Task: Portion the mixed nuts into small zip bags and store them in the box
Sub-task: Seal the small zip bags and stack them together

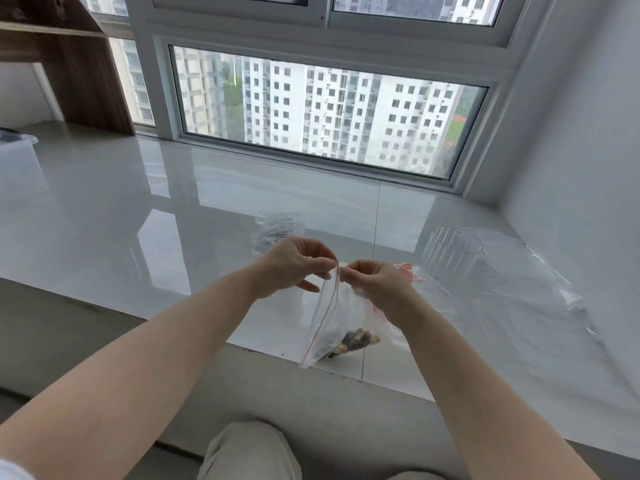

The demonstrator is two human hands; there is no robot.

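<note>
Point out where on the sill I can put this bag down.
Bare white sill runs left of the crumpled clear bag, as far as the translucent plastic box. Another strip lies between that bag and the window frame. The right is crowded: ribbed clear cup, loose plastic sheet.

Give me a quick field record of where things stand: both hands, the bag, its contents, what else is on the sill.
left hand: pinches top corner of the bag
right hand: pinches the same top edge
bag: small clear zip bag with red seal line, hanging above the glossy white sill
contents: mixed nuts at the bottom
behind: crumpled clear bag
right: ribbed clear plastic container
</note>
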